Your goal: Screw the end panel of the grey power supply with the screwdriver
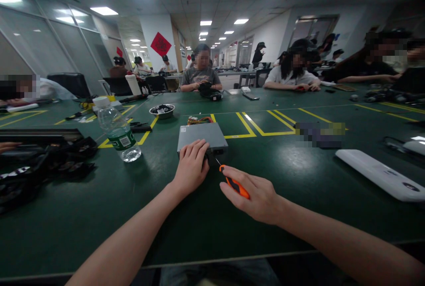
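A grey metal computer power supply (pixel 201 133) lies on the green table, with a bundle of coloured wires (pixel 200 120) coming out at its far side. My left hand (pixel 192 162) grips its near edge, fingers over the top and thumb down at the front face. In my right hand (pixel 255 193) is a screwdriver (pixel 237 187) with an orange and black handle, fingers closed round it. Its thin shaft points up and left to the near face of the power supply, by the right corner. Whether the tip touches a screw is too small to tell.
Left of the power supply stands a water bottle (pixel 121 135), with a metal bowl (pixel 162 110) of small parts behind it. Dark parts (pixel 43 162) lie at far left. A long white device (pixel 381 175) lies at right. Several people sit across the table, which has yellow tape lines (pixel 241 135).
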The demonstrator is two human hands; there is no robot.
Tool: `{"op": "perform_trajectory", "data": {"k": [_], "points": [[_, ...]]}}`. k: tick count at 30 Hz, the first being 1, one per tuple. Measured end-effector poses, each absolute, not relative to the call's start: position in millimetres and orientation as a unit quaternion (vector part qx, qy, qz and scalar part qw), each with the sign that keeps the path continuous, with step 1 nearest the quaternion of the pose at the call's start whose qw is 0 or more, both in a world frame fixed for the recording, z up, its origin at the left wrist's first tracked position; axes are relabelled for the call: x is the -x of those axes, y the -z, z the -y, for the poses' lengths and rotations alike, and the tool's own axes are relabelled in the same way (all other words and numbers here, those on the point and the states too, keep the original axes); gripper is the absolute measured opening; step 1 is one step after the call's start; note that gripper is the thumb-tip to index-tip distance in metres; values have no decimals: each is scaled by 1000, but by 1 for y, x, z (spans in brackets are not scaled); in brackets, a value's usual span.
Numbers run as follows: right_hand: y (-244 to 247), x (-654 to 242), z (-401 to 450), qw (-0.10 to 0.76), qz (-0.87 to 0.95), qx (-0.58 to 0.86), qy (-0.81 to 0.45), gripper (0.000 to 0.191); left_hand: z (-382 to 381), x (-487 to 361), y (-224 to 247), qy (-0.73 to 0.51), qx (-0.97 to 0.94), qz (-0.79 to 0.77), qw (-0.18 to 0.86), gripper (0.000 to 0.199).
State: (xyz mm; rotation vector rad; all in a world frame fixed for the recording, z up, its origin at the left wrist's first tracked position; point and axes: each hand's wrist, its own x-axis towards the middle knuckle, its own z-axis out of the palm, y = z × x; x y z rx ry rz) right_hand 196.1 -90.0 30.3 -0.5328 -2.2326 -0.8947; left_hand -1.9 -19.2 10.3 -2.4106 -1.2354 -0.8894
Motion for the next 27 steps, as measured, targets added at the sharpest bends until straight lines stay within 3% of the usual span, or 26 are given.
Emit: {"op": "perform_trajectory", "data": {"k": [16, 21, 27], "points": [[-29, -202, 87, 334, 847, 212, 354, 21, 17, 0, -9, 336, 827, 420, 161, 37], [-27, -200, 86, 339, 853, 220, 331, 15, 22, 7, -15, 276, 866, 372, 190, 27], [-25, -204, 85, 338, 841, 236, 351, 20, 27, 13, -26, 179, 888, 360, 224, 35]]}}
